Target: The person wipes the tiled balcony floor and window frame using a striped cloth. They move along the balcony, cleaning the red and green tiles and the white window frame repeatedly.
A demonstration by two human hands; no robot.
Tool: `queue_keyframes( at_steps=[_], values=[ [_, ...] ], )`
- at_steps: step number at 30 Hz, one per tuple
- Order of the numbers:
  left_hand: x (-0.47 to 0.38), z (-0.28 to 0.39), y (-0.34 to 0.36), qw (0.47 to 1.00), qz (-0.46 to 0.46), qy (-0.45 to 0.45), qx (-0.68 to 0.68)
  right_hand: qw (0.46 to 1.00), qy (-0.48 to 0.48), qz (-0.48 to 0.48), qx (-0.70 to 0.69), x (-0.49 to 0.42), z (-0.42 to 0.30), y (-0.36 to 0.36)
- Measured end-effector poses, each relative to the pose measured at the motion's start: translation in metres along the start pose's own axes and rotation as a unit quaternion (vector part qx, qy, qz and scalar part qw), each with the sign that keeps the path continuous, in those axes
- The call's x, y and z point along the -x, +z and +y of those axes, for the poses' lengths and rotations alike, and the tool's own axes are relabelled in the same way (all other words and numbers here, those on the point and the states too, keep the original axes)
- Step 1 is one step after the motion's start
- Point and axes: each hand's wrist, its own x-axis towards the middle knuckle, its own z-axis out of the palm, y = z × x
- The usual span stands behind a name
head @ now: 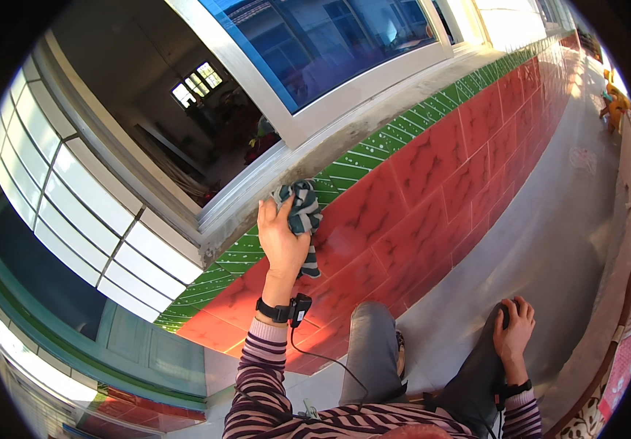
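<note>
My left hand grips a crumpled striped cloth, dark green-grey and white, one end of which hangs down over the red tiles. The cloth rests against the outer edge of the window sill, where bare cement meets a row of green tiles. Bent over my knee, my right hand lies on the grey trousers with no cloth in it. Each wrist wears a black strap; the left one carries a small box with a cable.
Above the sill, a metal-framed sliding window leaves an opening into a dark room. Red marbled tiles face the wall below. A green door stands at lower left. A cloth-covered edge curves along the right.
</note>
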Motion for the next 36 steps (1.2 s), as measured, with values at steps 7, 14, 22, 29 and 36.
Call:
queue_keyframes(
  at_steps=[7,14,22,29,36],
  values=[
    [-0.094,-0.005,0.011,0.988,0.141,0.061,0.012,1.000,-0.004,-0.004,0.000,0.001,-0.001,0.002],
    [-0.146,-0.011,0.062,0.986,0.024,0.068,-0.148,1.000,-0.005,-0.001,0.007,0.002,0.003,0.001],
    [-0.130,-0.016,0.061,0.980,-0.086,0.082,-0.160,1.000,0.000,-0.004,-0.002,0.003,0.004,0.000],
    [-0.152,-0.003,0.054,0.947,-0.261,-0.081,-0.172,1.000,-0.001,-0.003,0.000,0.003,0.006,0.001],
    [-0.145,-0.012,0.048,0.990,-0.084,-0.044,-0.105,1.000,-0.007,-0.003,0.003,0.002,0.006,0.002]
  ],
)
